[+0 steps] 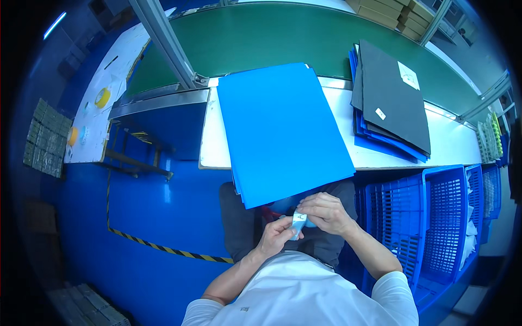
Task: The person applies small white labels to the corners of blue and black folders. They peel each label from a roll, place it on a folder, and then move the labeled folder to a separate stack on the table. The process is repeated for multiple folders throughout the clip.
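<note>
Over my lap, my left hand [276,237] pinches a small strip of labels [298,221], white on top and pale blue lower down, with a printed mark. My right hand [325,212] is closed, its bent fingertips meeting at the strip's upper end. Part of a pale blue thing shows beneath the right fingers; its shape is mostly hidden. Just beyond my hands, a stack of large blue sheets [283,130] lies on the white table [215,152] and juts over its near edge toward me.
To the right on the table sits a pile of dark grey and blue sheets [389,100] with white labels. Blue plastic baskets [399,217] stand at my right. A green conveyor belt [261,35] runs behind a metal post [166,43]. Tape rolls [102,98] rest on the left table.
</note>
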`<state>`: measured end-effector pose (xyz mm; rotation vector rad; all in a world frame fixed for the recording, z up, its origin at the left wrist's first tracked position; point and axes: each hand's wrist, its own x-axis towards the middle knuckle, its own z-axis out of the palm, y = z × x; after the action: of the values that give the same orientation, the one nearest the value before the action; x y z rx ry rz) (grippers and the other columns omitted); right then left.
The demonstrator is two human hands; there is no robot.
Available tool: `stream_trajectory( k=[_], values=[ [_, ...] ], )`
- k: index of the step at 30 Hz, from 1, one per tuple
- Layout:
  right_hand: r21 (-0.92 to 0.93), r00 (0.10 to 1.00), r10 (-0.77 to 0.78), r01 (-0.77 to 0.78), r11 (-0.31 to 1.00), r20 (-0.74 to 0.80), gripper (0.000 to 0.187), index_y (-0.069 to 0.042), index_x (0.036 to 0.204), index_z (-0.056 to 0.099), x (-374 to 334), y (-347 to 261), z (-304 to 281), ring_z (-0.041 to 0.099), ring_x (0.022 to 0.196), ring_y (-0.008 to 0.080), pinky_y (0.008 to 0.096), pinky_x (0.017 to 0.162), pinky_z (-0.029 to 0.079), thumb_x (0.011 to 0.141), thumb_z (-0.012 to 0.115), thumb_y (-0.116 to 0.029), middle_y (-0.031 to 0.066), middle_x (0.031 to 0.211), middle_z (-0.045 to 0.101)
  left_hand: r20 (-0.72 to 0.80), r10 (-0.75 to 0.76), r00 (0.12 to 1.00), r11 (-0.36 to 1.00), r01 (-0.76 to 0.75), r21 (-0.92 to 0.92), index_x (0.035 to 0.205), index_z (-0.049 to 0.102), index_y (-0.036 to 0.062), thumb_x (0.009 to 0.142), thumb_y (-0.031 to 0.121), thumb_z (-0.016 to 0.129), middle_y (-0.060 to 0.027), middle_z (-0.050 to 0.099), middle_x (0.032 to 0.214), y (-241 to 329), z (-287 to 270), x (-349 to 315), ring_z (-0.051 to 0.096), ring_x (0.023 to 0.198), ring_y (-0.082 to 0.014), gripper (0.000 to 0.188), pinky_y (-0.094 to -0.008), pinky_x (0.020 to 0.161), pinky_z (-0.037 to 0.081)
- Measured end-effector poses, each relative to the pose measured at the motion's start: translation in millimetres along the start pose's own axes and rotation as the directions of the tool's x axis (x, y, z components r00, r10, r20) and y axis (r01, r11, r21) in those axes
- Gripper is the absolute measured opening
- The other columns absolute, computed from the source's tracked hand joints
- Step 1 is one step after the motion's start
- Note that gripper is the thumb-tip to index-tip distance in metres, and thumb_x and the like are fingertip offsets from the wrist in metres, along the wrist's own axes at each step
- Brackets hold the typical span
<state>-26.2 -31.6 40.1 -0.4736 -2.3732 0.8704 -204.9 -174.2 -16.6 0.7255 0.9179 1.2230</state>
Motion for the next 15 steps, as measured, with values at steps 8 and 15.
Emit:
stream_trajectory(
  k=[8,15],
  values=[
    [-0.134,0.997,-0.079,0.079,0.988,0.006,0.026,-0.006,0.106,0.077,2.7,-6.3,2.9,0.071,0.098,0.0221,0.0363,0.083,0.055,0.081,0.076,-0.005,0.0063,0.11,0.076,-0.044,0.057,0.997,0.998,-0.058,-0.01,0.12,0.069,-0.0039,0.103,0.011,0.065,-0.0087,0.073,0.105,1.5,4.8,3.6,0.071,0.092,-0.0143,0.023,-0.0289,0.084,0.057],
    [0.092,0.999,0.028,-0.024,0.995,-0.038,0.028,-0.006,0.108,0.078,-0.5,-12.5,7.4,0.072,0.101,0.0259,0.0387,0.087,0.057,0.081,0.081,-0.011,0.0103,0.112,0.076,-0.084,0.082,0.993,0.997,-0.083,-0.01,0.12,0.07,-0.0033,0.105,0.009,0.061,-0.0077,0.075,0.103,-1.9,2.9,5.6,0.071,0.093,-0.0134,0.021,-0.0282,0.084,0.057]
  ],
)
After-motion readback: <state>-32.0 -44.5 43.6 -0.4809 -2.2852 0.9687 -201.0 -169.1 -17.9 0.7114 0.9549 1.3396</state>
